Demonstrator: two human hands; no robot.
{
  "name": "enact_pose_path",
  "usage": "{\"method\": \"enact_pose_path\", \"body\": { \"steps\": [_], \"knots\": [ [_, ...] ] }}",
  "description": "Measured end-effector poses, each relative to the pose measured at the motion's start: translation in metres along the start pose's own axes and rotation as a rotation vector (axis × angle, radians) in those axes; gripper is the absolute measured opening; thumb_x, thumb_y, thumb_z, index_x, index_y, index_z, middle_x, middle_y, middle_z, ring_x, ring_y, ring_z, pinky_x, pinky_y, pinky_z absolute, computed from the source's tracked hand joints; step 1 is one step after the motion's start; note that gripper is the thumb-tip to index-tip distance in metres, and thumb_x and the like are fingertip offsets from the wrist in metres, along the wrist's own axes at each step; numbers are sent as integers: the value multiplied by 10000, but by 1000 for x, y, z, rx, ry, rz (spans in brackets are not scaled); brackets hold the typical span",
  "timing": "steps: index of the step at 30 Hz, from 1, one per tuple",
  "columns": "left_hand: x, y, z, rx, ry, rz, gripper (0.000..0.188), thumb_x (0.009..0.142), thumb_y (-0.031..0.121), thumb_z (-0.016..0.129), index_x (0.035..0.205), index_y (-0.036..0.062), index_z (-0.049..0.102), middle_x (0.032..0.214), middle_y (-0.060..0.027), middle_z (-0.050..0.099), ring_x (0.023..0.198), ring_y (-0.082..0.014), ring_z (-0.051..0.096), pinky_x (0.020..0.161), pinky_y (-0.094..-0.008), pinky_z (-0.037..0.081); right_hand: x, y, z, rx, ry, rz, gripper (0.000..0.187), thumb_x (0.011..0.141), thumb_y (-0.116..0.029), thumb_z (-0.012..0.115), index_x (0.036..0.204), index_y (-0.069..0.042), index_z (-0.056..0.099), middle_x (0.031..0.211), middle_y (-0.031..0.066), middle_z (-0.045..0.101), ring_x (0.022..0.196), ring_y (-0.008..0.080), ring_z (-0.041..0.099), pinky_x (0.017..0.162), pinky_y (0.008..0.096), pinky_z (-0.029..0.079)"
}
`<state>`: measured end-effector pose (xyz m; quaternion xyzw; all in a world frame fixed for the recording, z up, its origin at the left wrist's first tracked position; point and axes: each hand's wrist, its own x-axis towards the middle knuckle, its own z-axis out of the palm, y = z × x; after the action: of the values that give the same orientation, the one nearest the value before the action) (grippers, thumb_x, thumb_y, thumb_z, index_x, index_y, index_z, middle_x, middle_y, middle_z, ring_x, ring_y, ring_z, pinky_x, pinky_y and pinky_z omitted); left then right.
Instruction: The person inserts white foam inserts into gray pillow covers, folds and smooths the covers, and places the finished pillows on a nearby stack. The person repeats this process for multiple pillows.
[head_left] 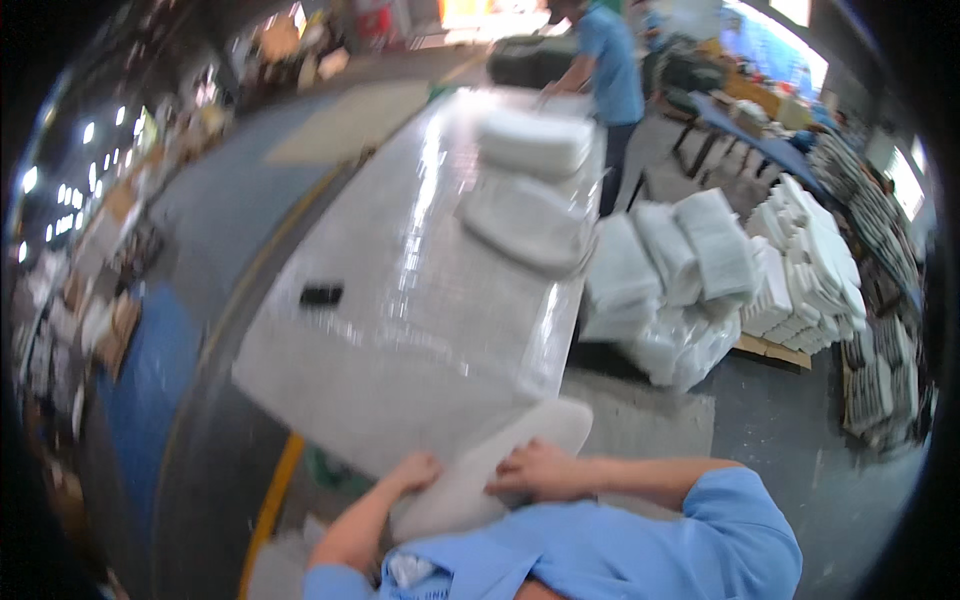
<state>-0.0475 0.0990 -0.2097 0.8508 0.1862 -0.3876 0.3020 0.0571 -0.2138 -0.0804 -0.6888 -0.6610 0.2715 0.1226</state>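
Note:
A flat whitish pad [530,430] with rounded ends lies aslant in front of my body, at the near end of a long table [360,370] with a shiny covering. My left hand [415,470] is closed at the pad's left edge, fingers curled. On the pad's right side, my right hand [540,470] has bent fingers gripping it, with the fingertips partly hidden. Farther up the table are another flat pale pad [525,222] and a stack of white pads [535,140]. A small black object [321,294] rests on the left part of the tabletop.
Bundles of white pads [660,260] in clear plastic stand right of the table, beside a tall pile [810,265] on cardboard. A person in a blue shirt [608,75] stands at the table's far right. Cluttered goods [100,250] line the left; a blue bench [750,130] stands at back right.

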Motion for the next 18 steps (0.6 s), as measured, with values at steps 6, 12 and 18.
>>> {"method": "enact_pose_path", "body": {
  "steps": [6, 12, 18],
  "knots": [
    [-16, -22, 28, -230, 505, 185, 344, 1045, 354, 551, 1063, 25, 651, 955, -239, 696, 920, -427, 682, 799, -529, 499, 53, 88, -51, 514, 33, 361, 439, 1004, -286, 652, 1408, -112, 655, 1216, 149, 736, 1135, 285, 702, 996, 427, 536],
    [-27, 0, 26, -165, 572, 78, 316, 1070, 347, 527, 1035, 46, 614, 951, -244, 692, 953, -468, 655, 789, -555, 490, 119, 126, 4, 66, -117, 403, 433, 1016, -432, 625, 1307, -121, 702, 1195, 206, 719, 1140, 388, 667, 991, 503, 511],
    [-16, -7, 32, -125, 693, 62, 303, 1082, 338, 509, 1026, 50, 588, 928, -251, 694, 925, -505, 652, 770, -607, 489, 136, 134, 32, 90, 29, 337, 317, 1024, -410, 614, 1090, -120, 724, 1058, 115, 733, 1134, 364, 647, 923, 506, 478]
  ]
}}
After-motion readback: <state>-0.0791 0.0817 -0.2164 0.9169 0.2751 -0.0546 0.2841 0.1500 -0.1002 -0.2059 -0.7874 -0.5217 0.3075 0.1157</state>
